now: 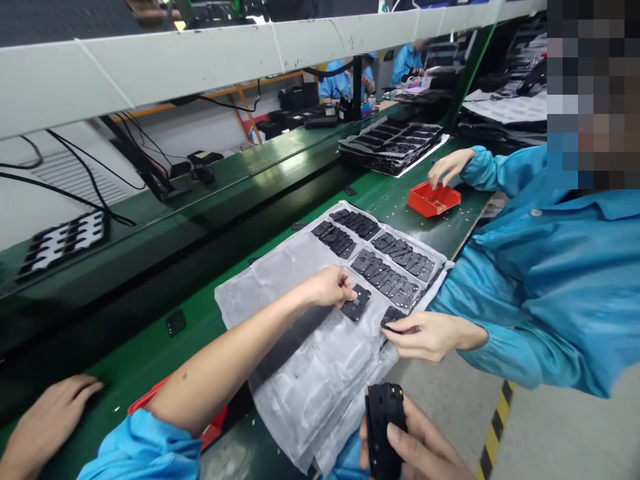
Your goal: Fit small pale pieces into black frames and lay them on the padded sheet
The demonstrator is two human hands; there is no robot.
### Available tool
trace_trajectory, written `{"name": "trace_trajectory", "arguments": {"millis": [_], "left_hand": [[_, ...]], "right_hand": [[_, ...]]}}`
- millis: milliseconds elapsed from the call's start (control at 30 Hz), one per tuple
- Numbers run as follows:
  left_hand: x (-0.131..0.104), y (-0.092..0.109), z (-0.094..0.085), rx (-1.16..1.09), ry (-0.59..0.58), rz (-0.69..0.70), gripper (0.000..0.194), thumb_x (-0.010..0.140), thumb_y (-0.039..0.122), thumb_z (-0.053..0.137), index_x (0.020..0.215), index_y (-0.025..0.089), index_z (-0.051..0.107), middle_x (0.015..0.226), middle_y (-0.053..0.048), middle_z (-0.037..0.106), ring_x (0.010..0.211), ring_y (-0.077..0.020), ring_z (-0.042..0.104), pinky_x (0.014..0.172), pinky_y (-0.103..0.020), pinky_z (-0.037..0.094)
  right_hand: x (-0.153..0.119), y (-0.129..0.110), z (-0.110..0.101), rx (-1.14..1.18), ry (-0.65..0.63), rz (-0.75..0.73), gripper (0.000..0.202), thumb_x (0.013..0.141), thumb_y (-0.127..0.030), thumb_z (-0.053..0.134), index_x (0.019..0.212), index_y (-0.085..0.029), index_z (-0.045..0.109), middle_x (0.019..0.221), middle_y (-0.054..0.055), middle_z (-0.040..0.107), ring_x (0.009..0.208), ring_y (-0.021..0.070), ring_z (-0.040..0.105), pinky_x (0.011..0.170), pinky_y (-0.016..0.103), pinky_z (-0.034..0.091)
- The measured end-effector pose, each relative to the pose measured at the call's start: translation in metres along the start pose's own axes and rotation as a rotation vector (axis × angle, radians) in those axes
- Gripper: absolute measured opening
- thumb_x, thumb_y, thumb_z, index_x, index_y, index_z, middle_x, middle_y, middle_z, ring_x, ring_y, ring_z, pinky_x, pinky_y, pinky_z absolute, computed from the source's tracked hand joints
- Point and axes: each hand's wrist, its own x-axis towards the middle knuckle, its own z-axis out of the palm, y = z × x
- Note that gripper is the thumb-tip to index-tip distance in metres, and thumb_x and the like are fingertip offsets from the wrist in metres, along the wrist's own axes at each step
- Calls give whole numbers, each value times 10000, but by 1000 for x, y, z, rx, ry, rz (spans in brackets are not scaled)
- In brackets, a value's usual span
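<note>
My left hand reaches across from the lower left, fingers pinched at the edge of a flat black plastic plate with small holes. That plate is over a grey-white padded sheet. Rows of similar black plates fill the pockets at its far end. Low at the bottom, my right hand wraps round a thick black plastic housing with gold-coloured spots at its top. Between these, a co-worker's hand holds another black plate by the sheet's near edge.
The co-worker's other hand dips into a red bin of tiny parts. Beyond it stands a sheet stack. Another person's hand rests at left. Under my forearm is a red container. A shelf beam crosses above.
</note>
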Motion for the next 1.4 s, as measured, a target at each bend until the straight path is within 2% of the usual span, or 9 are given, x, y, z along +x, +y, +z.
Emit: {"name": "trace_trajectory", "arguments": {"millis": [333, 500, 700, 900, 1000, 1067, 1133, 1233, 1400], "left_hand": [[5, 11, 5, -43, -18, 27, 285, 796, 182, 772, 635, 173, 536, 515, 54, 552, 491, -91, 554, 509, -191, 360], [15, 9, 29, 31, -80, -14, 372, 798, 153, 796, 555, 170, 515, 456, 56, 525, 440, -85, 514, 489, -191, 337], [24, 7, 52, 142, -58, -42, 348, 753, 133, 858, 558, 167, 571, 537, 20, 610, 498, -126, 577, 583, -241, 466], [-1, 15, 42, 204, 96, 37, 325, 849, 192, 780, 616, 186, 554, 634, 2, 630, 681, -167, 637, 700, -251, 481], [-36, 15, 38, 85, -64, 103, 392, 979, 476, 649, 721, 186, 596, 683, -1, 663, 633, -151, 636, 634, -248, 480], [-59, 10, 39, -88, -234, 122, 462, 899, 620, 705, 783, 182, 616, 686, 2, 665, 610, -148, 628, 599, -250, 477], [-72, 4, 40, -210, -287, 113, 500, 780, 629, 819, 791, 179, 602, 658, 14, 642, 605, -141, 616, 592, -245, 469], [-70, -2, 36, -224, -233, 84, 482, 744, 563, 861, 774, 177, 574, 642, 25, 623, 601, -134, 629, 573, -229, 440], [-26, -5, 22, -104, -139, 23, 412, 768, 474, 832, 710, 181, 547, 602, 31, 603, 581, -137, 646, 541, -218, 425]], "right_hand": [[0, 6, 10, 47, -47, -30, 487, 898, -500, 835, 1253, -208, 675, 1075, 111, 788, 978, 285, 782, 776, 385, 609], [3, 7, 14, -38, -64, -95, 502, 903, -535, 821, 1261, -210, 686, 1042, 104, 783, 919, 277, 782, 743, 377, 615], [5, 1, 26, -82, 39, -143, 566, 837, -551, 878, 1240, -206, 681, 946, 64, 754, 802, 229, 758, 652, 318, 597], [18, -7, 21, -120, 156, -207, 493, 830, -550, 887, 1085, -186, 674, 952, 77, 766, 821, 229, 748, 641, 311, 593], [32, -12, 16, -144, 239, -273, 509, 822, -556, 893, 1083, -176, 677, 954, 78, 769, 809, 226, 740, 635, 320, 603], [42, -13, 15, -148, 298, -322, 555, 798, -571, 904, 1115, -175, 679, 992, 85, 776, 768, 215, 730, 603, 313, 599], [50, -15, 16, -142, 315, -358, 576, 785, -584, 906, 1131, -181, 683, 1038, 93, 782, 743, 210, 723, 568, 304, 587], [56, -19, 17, -120, 314, -372, 558, 789, -619, 888, 1074, -180, 696, 919, 75, 782, 669, 188, 685, 537, 291, 559], [51, -34, 6, -86, 462, -409, 575, 681, -635, 949, 937, -183, 703, 731, 40, 741, 628, 191, 656, 544, 295, 530]]}}
